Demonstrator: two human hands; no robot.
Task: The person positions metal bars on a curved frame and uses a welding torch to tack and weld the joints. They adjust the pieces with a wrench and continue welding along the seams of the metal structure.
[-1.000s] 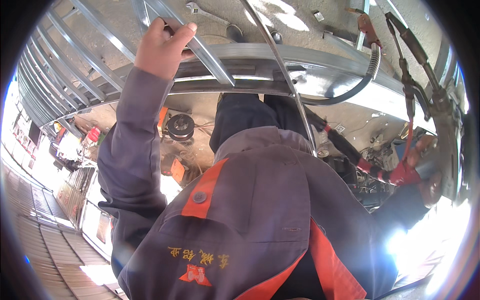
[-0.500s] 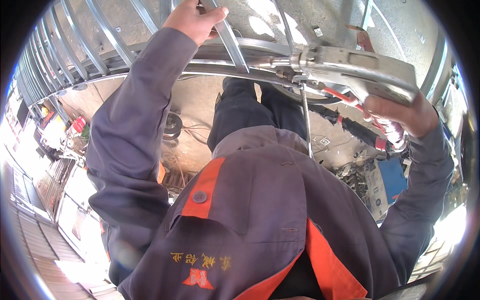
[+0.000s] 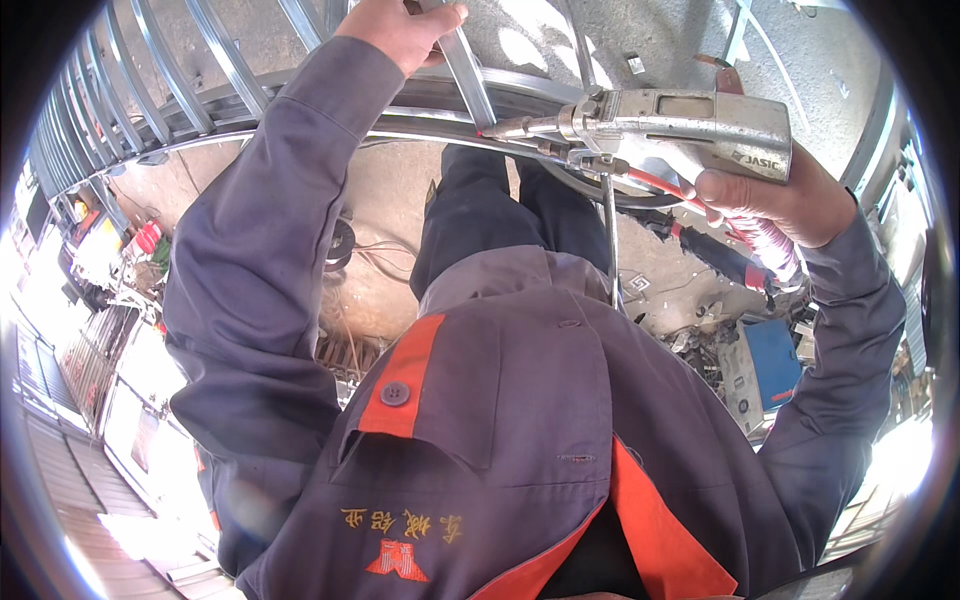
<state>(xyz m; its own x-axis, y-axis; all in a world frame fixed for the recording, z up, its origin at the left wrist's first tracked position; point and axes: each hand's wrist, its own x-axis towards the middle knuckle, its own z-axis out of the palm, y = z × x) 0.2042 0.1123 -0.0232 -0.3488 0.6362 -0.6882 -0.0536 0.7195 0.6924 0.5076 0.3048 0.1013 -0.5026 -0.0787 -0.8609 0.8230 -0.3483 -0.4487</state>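
Observation:
My left hand (image 3: 392,32) grips the upper part of a flat silver metal bar (image 3: 466,82). The bar's lower end rests against a curved metal rail (image 3: 420,128). In my right hand (image 3: 785,205) is a boxy metal welding gun (image 3: 690,118), held by its handle with the nozzle pointing left. The nozzle tip (image 3: 492,131) is at the foot of the bar, with a small red spot of light there. Whether it touches the metal I cannot tell. A red hose (image 3: 660,186) and a wrapped cable (image 3: 765,245) run from the gun.
More evenly spaced metal bars (image 3: 180,65) stand along the rail to the left. A thin upright rod (image 3: 611,235) crosses near my legs. A blue and grey box (image 3: 765,365) and scrap lie at lower right. A black cable reel (image 3: 340,245) is on the floor.
The welding gun has moved left and levelled, bringing its nozzle to the bar's foot, where a red spot now shows. My left hand has shifted slightly right, still on the bar.

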